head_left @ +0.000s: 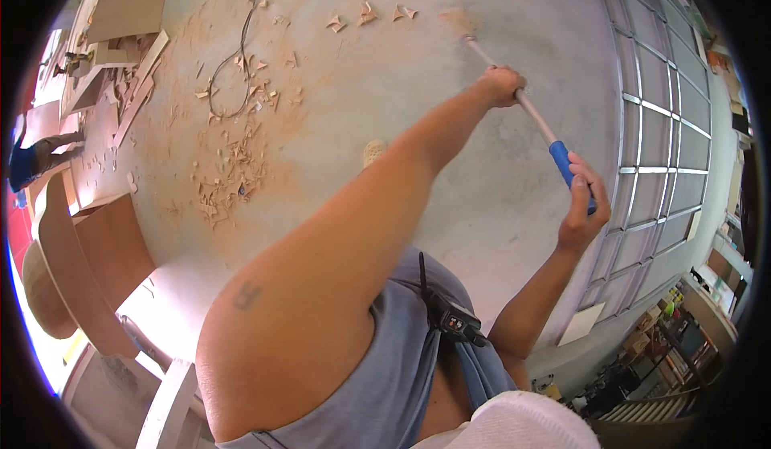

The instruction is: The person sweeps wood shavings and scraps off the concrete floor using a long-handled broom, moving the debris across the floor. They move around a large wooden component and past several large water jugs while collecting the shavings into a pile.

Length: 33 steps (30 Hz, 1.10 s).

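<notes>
Both my hands grip a long-handled broom. My left hand is closed round the pale shaft, below the middle of the handle, with that arm reaching across from the left. The fingers of my right hand wrap the blue grip at the top end. Tan bristles at the far end rest on the grey floor and look slightly blurred. Just left of them lie a few curved wood offcuts. A larger scatter of wood scraps and sawdust spreads over the floor to the left.
A black cable loops across the floor among the scraps. Boards and a wooden box stand on the left; another person is farther back there. A metal grid frame runs along the right, with a cluttered shelf nearer me.
</notes>
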Tool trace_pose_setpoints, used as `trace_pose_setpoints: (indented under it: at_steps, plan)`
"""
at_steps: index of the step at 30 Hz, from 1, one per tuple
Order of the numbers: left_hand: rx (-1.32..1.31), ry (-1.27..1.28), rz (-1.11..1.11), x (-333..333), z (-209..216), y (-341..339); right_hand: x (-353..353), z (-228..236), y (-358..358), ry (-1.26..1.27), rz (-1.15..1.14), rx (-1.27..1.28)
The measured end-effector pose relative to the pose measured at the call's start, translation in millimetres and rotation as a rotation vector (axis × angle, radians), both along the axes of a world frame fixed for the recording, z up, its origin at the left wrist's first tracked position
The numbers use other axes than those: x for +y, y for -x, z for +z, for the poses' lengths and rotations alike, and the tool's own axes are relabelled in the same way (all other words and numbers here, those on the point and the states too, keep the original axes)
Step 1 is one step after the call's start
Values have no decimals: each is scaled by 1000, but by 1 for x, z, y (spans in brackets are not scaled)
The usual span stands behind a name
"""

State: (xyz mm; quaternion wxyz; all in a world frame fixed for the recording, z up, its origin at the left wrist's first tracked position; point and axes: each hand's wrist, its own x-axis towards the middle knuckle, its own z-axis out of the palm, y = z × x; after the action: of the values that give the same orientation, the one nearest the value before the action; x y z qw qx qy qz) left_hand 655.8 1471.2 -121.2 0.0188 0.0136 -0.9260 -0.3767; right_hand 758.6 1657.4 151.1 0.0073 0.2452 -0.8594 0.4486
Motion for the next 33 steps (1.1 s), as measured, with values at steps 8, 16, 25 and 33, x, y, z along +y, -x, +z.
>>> trace_pose_setpoints:
  at_steps: [8,16,25,33]
  plan:
    - [45,-202,290,-78,-2,-173,-45,24,6,15,396,-257]
    - [401,-225,133,-77,107,-34,-21,103,61,417,399,109]
    - [147,-56,228,-113,-8,112,-93,-15,176,-19,417,19]
    - [-13,44,490,-121,-6,11,-75,-21,269,201,567,-424]
